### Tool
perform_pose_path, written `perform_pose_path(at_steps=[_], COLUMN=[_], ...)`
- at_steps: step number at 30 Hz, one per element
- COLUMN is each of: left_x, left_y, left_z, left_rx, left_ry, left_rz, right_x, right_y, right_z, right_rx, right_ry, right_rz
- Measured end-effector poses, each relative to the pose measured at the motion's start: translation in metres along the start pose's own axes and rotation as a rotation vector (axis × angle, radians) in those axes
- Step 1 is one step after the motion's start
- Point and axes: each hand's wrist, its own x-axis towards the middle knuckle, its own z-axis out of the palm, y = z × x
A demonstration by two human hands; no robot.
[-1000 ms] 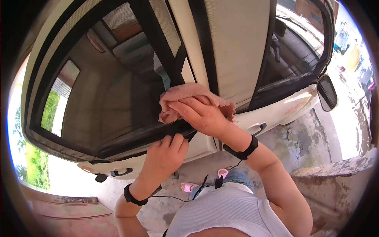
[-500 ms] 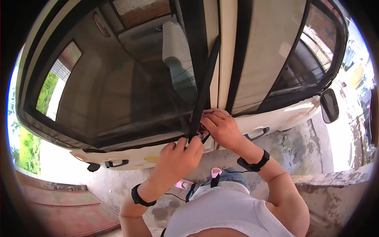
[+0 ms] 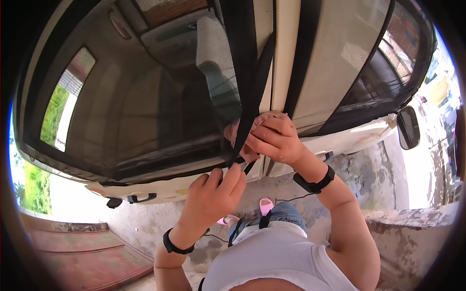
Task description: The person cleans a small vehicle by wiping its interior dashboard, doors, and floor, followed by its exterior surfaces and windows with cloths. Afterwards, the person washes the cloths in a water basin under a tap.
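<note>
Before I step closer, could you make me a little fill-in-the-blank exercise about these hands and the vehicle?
The cloth in the right hand is coloured ____.
The left hand has its fingertips at the ____ end of the black strip, not the upper.
The side mirror sits toward the picture's ____ edge.
The number of black wristbands in view is ____.

Missing words: pink; lower; right; two.

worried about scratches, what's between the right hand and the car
The head view shows a pink cloth bunched under the right hand, partly crossed by a black strip.
</note>
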Motion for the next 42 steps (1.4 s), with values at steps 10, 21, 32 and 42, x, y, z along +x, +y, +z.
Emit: perform_pose_path(at_steps=[10,21,32,42], left_x=[0.020,0.026,-0.058,-0.073], left_y=[0.050,0.047,0.038,0.044], left_z=[0.068,0.064,0.047,0.052], left_rx=[-0.183,-0.342,-0.475,-0.451], left_ry=[0.124,-0.058,-0.169,-0.064], left_rz=[0.107,-0.001,-0.251,-0.376], right_x=[-0.019,0.109,0.025,0.172], right_y=[-0.015,0.020,0.021,0.077], right_z=[-0.042,-0.015,-0.023,-0.037], right_rx=[0.141,-0.286,-0.472,-0.557], right_ry=[0.091,-0.003,-0.196,0.134], right_rz=[0.978,0.305,0.161,0.159])
